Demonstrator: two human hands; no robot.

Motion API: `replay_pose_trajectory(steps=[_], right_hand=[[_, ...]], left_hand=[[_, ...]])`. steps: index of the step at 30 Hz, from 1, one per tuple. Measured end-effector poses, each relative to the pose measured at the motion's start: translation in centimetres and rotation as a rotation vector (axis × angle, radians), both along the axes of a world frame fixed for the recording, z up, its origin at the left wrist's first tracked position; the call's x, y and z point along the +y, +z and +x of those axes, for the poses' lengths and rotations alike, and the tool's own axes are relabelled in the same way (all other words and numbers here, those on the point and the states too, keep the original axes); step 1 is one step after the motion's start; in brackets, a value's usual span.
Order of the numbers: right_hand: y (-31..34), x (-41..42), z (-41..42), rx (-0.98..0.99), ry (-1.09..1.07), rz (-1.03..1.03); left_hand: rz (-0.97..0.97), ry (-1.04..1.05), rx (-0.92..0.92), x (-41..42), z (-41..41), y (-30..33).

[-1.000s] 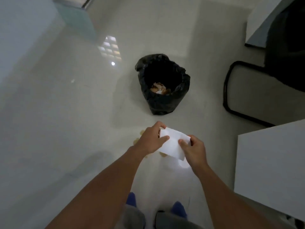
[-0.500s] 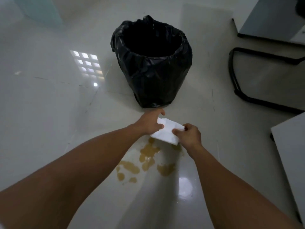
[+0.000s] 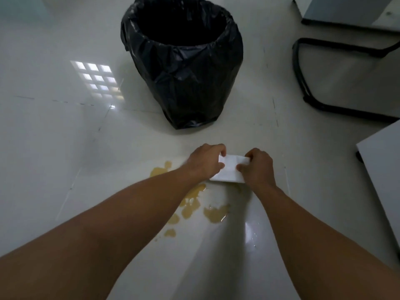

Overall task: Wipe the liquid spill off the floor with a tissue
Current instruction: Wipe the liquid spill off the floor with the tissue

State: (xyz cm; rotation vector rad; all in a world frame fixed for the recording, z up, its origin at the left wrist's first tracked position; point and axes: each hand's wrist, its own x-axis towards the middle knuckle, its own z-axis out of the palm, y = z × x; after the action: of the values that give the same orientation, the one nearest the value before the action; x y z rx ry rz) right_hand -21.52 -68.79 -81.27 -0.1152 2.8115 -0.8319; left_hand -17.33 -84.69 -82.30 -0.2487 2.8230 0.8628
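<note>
1. two bare hands hold one folded white tissue point(image 3: 229, 169) between them, above the pale glossy floor point(image 3: 65, 148).
2. left hand point(image 3: 205, 161) grips the tissue's left edge, its fingers curled over the top and its thumb beneath.
3. right hand point(image 3: 256, 166) pinches the tissue's right edge, its fingers bent round the fold.
4. whether the tissue touches the floor or is just above it cannot be told from the head view.
5. yellow-brown liquid spill point(image 3: 194, 207) lies on the floor in several separate puddles, near the tissue on the person's side and partly hidden under the left forearm; one patch shows to the left of the left wrist, the others between the two forearms.
6. black-lined trash bin point(image 3: 184, 68) stands upright beyond the hands, apart from the spill; its inside is too dark to read.
7. black chair frame point(image 3: 303, 87) rests on the floor to the right of the bin.
8. white furniture panel point(image 3: 381, 169) fills the right edge, near the right forearm.
9. bright grid of reflected window light point(image 3: 97, 81) shows on the floor left of the bin.
</note>
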Motion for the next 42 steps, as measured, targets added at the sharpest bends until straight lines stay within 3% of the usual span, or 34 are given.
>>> replay_pose_trajectory(steps=[3, 5, 8, 10, 12, 15, 19, 25, 42], right_hand=[[-1.1, 0.6, 1.3, 0.083, 0.104, -0.007], [-1.7, 1.1, 2.0, 0.244, 0.198, 0.115], [-2.4, 2.1, 3.0, 0.408, 0.501, 0.207], [-2.8, 2.8, 3.3, 0.435, 0.701, 0.298], [-3.3, 3.1, 3.5, 0.332, 0.774, 0.287], [-4.4, 3.5, 4.1, 0.095, 0.763, 0.192], [-5.2, 3.4, 4.9, 0.126, 0.646, 0.082], [-5.4, 2.0, 5.4, 0.123, 0.622, 0.177], [-4.4, 0.9, 5.2, 0.038, 0.591, 0.245]], left_hand=[[-0.109, -0.055, 0.024, 0.6, 0.1, -0.8], [-0.199, -0.066, 0.055, 0.5, 0.2, -0.8], [-0.294, -0.09, 0.082, 0.3, 0.5, -0.6], [-0.324, -0.097, 0.086, 0.4, 0.8, -0.5], [-0.341, -0.1, 0.084, 0.5, 1.0, -0.5], [-0.326, -0.127, 0.064, 0.3, 1.1, -0.7], [-0.381, -0.181, 0.04, -0.3, 1.5, -0.5], [-0.484, -0.209, 0.052, -0.3, 1.8, -0.5], [-0.459, -0.302, 0.003, -5.8, 4.7, -0.6]])
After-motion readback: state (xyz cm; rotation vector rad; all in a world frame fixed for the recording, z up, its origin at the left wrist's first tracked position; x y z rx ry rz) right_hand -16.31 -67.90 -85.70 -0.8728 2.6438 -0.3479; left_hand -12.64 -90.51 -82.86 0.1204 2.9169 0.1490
